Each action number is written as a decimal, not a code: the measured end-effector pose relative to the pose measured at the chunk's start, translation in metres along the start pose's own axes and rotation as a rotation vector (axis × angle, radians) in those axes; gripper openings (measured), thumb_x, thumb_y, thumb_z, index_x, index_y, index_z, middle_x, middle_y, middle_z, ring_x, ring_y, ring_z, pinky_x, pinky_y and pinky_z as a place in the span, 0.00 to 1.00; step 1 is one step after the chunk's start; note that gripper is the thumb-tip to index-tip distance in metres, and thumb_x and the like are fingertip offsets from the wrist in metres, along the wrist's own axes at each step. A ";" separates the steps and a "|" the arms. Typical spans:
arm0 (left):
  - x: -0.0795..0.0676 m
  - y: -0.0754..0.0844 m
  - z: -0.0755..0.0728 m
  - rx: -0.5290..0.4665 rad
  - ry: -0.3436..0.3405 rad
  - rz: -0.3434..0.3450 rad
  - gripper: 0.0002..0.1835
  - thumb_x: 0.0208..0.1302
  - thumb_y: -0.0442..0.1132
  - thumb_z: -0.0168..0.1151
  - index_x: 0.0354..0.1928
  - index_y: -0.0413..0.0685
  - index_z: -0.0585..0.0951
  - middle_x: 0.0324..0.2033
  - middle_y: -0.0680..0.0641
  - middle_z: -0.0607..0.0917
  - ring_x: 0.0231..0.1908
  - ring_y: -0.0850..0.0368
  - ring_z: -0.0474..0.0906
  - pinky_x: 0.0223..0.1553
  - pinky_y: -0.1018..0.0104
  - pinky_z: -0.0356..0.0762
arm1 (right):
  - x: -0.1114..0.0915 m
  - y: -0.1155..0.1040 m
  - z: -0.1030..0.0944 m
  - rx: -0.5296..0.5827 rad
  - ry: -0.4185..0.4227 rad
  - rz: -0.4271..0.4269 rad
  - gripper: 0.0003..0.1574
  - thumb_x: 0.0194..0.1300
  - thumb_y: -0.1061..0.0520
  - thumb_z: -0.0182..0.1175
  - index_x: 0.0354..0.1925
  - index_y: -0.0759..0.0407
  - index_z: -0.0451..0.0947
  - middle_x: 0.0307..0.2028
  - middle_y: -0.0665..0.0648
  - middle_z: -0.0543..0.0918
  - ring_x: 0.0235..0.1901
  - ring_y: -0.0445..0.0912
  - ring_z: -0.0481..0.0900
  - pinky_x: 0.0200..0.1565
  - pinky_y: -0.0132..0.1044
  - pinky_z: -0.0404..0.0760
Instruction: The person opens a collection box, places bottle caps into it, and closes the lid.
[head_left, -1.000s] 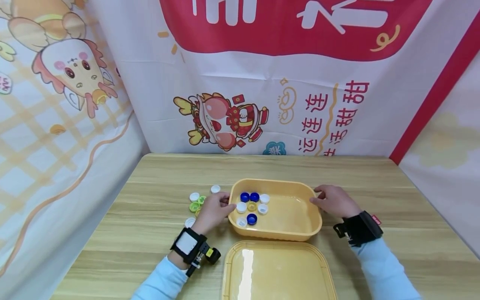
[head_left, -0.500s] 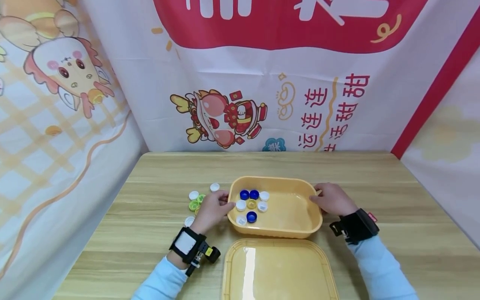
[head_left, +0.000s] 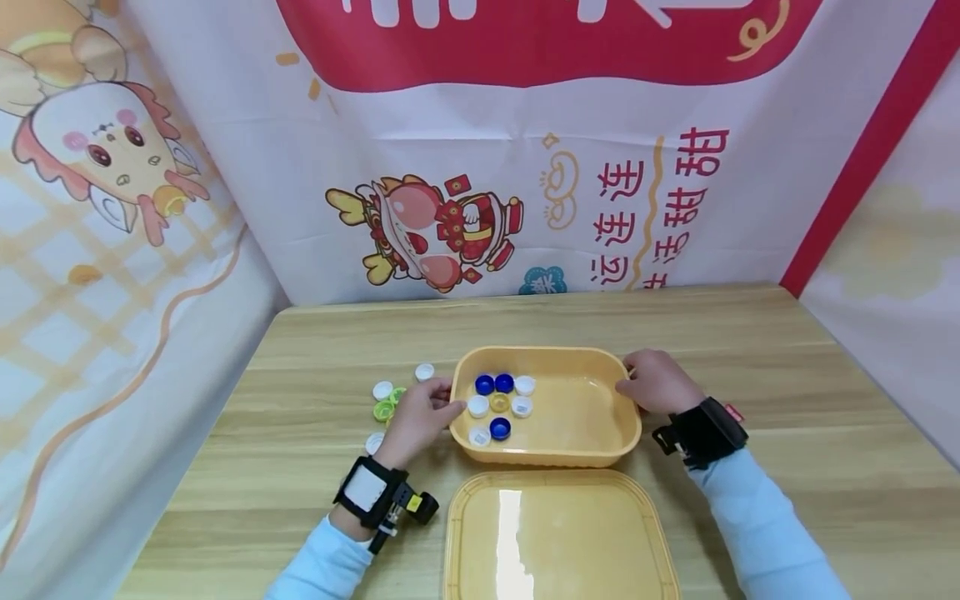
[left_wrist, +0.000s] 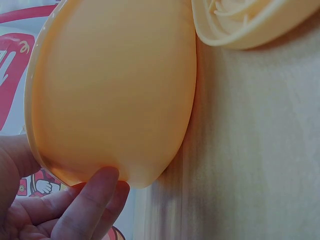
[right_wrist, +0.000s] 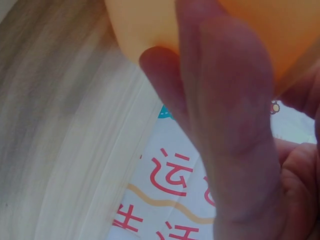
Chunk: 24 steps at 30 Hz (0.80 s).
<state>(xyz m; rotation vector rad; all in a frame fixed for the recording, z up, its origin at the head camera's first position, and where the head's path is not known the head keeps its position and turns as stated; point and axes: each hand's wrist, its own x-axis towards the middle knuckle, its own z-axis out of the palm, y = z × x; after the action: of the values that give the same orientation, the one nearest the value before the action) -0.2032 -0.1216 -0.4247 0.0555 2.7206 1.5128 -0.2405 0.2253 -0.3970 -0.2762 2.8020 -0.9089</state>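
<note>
A yellow plastic box (head_left: 577, 412) sits in the middle of the wooden table, its long side facing me. Inside, grouped toward the left end, are several bottle caps: dark blue ones (head_left: 500, 428), white ones (head_left: 477, 406) and a yellow one (head_left: 498, 402). My left hand (head_left: 414, 423) grips the left end, thumb over the rim; in the left wrist view its fingers (left_wrist: 95, 200) lie against the outer wall (left_wrist: 120, 100). At the opposite end my right hand (head_left: 660, 383) pinches the rim, and its finger (right_wrist: 225, 90) touches the box wall in the right wrist view.
A flat yellow lid (head_left: 562, 533) lies just in front of the box. Beyond my left hand are loose caps, white (head_left: 424, 372) and green (head_left: 384, 411), some partly covered by the hand. A printed cloth (head_left: 465, 117) hangs behind the table.
The head view has shifted slightly. Both hands keep hold of the box ends, and the caps inside stay in the same arrangement.
</note>
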 end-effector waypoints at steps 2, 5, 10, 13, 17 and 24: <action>0.000 -0.001 0.001 -0.003 -0.006 0.005 0.19 0.61 0.38 0.67 0.53 0.38 0.80 0.38 0.47 0.83 0.38 0.54 0.80 0.38 0.65 0.82 | 0.000 -0.001 0.001 -0.007 0.007 0.014 0.16 0.61 0.64 0.57 0.46 0.72 0.79 0.25 0.57 0.80 0.17 0.45 0.77 0.21 0.36 0.78; 0.000 -0.003 0.001 -0.009 -0.006 0.015 0.19 0.61 0.37 0.67 0.53 0.37 0.80 0.38 0.46 0.83 0.38 0.54 0.81 0.37 0.66 0.82 | -0.001 -0.003 0.001 0.005 0.013 0.043 0.16 0.62 0.64 0.58 0.46 0.73 0.79 0.29 0.59 0.81 0.21 0.46 0.78 0.24 0.36 0.80; 0.002 -0.006 0.001 -0.019 0.004 0.029 0.19 0.61 0.37 0.67 0.52 0.36 0.80 0.37 0.46 0.83 0.37 0.54 0.81 0.34 0.66 0.83 | 0.000 -0.007 0.003 0.037 0.046 0.087 0.14 0.64 0.64 0.58 0.47 0.72 0.79 0.31 0.61 0.80 0.25 0.48 0.78 0.28 0.36 0.81; 0.001 -0.006 0.000 -0.020 0.008 0.027 0.19 0.61 0.37 0.67 0.52 0.36 0.80 0.37 0.46 0.83 0.37 0.54 0.81 0.33 0.66 0.83 | 0.000 -0.011 0.005 0.035 0.063 0.102 0.12 0.65 0.64 0.57 0.44 0.71 0.80 0.29 0.60 0.79 0.25 0.49 0.77 0.27 0.36 0.79; 0.001 -0.005 0.000 -0.017 0.005 0.023 0.19 0.61 0.38 0.67 0.53 0.37 0.80 0.38 0.46 0.83 0.36 0.54 0.81 0.34 0.66 0.83 | 0.000 -0.013 0.006 0.036 0.080 0.114 0.08 0.66 0.64 0.56 0.39 0.69 0.80 0.26 0.59 0.77 0.23 0.49 0.75 0.25 0.36 0.76; 0.002 -0.003 0.001 -0.022 0.004 0.021 0.20 0.61 0.38 0.67 0.53 0.37 0.79 0.37 0.46 0.83 0.36 0.54 0.81 0.35 0.65 0.83 | 0.000 -0.011 0.008 0.031 0.107 0.129 0.07 0.65 0.63 0.57 0.33 0.67 0.78 0.22 0.58 0.75 0.21 0.48 0.74 0.23 0.35 0.75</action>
<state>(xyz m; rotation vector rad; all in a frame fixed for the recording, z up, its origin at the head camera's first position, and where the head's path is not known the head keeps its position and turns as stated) -0.2050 -0.1227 -0.4279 0.0806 2.7144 1.5487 -0.2370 0.2119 -0.3965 -0.0433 2.8599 -0.9636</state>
